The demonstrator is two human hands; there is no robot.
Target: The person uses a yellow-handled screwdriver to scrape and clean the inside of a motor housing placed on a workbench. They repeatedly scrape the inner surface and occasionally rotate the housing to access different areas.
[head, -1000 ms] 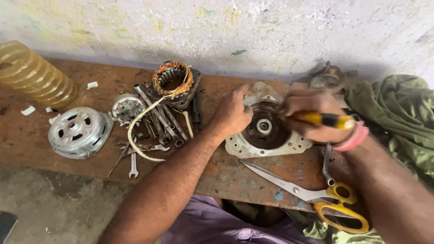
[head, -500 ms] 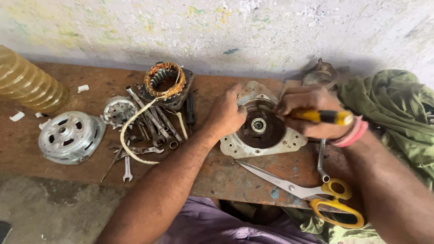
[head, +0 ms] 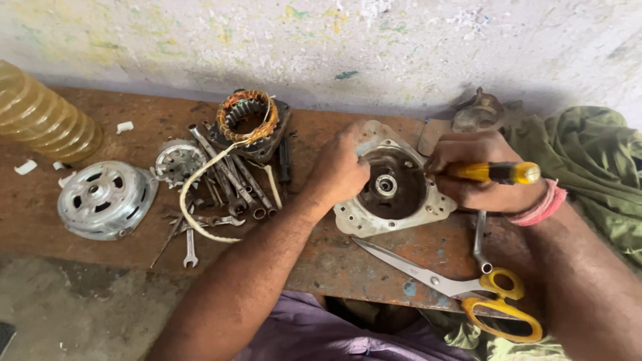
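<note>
Little had changed over the last second: the left hand (head: 341, 170) stayed clenched on the motor cover (head: 394, 190) on the tabletop (head: 334, 261), and the right hand (head: 478, 174) kept gripping the yellow-handled screwdriver (head: 495, 172) pointed at it, beside the scissors (head: 461, 291).

From my feed I see no packages, labels, signs or screens anywhere on the desk (head: 361, 267) or the wall behind it; nothing here carries a printed face or a display.
</note>
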